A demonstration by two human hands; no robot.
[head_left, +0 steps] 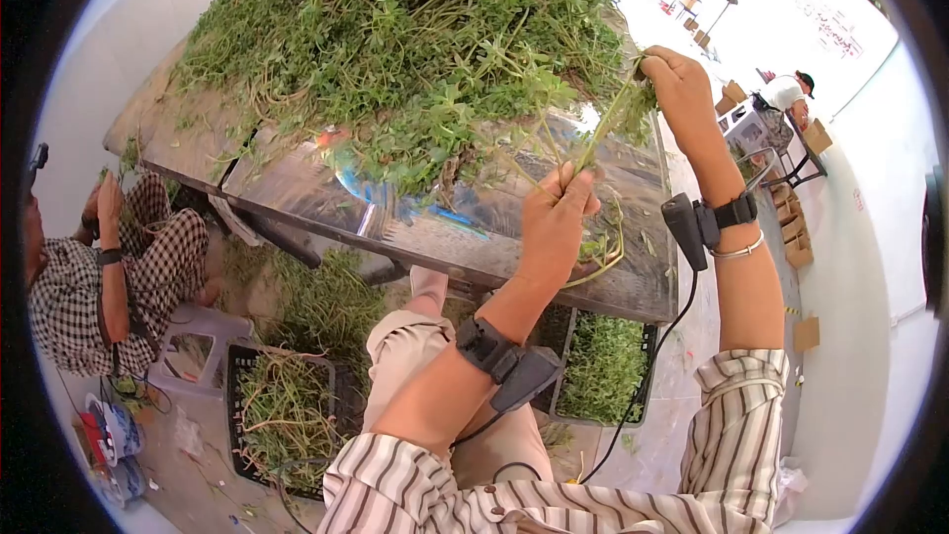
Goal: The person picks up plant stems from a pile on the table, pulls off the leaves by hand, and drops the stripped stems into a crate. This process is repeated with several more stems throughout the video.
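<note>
Green leafy stems (610, 124) stretch between my two hands above the table's near right corner. My left hand (557, 222) is closed around the lower stems, with loose ends curving down past the wrist side. Higher and to the right, my right hand (680, 91) is closed on the leafy upper part of the same plant, its fingers pinched together. A large heap of green leafy plants (395, 49) covers much of the table (435, 237) just beyond my left hand. Both wrists carry black strapped devices with cables.
Below the table stand a black crate of stems (287, 415) and another crate of green leaves (603, 366). A person in checked clothes (109, 277) sits at the left by a grey plastic stool (203, 346). Cardboard boxes (791, 227) line the right wall, near another person.
</note>
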